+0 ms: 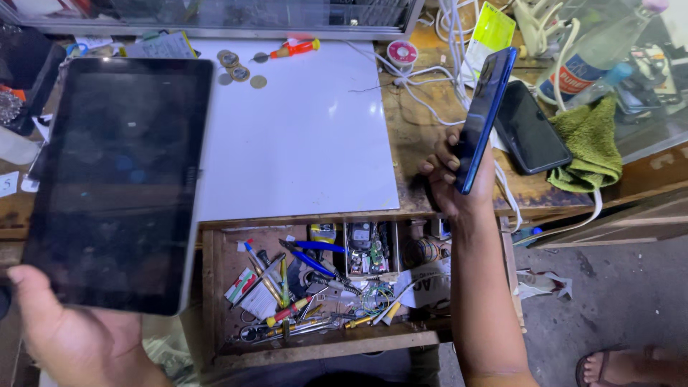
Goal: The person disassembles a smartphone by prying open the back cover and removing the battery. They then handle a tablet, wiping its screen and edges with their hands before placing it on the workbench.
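Left hand [68, 337] fingers cupped under dark tablet [118, 183]; right hand [451, 179] fingers pinching blue phone [485, 118] edge-on.

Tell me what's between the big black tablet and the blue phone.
Head view: between big black tablet and blue phone, a white rectangular mat on the bench, bare in that stretch.

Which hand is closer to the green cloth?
Right. The right hand, holding a blue phone, is just left of the green cloth. The left hand, holding a tablet, is far across the bench.
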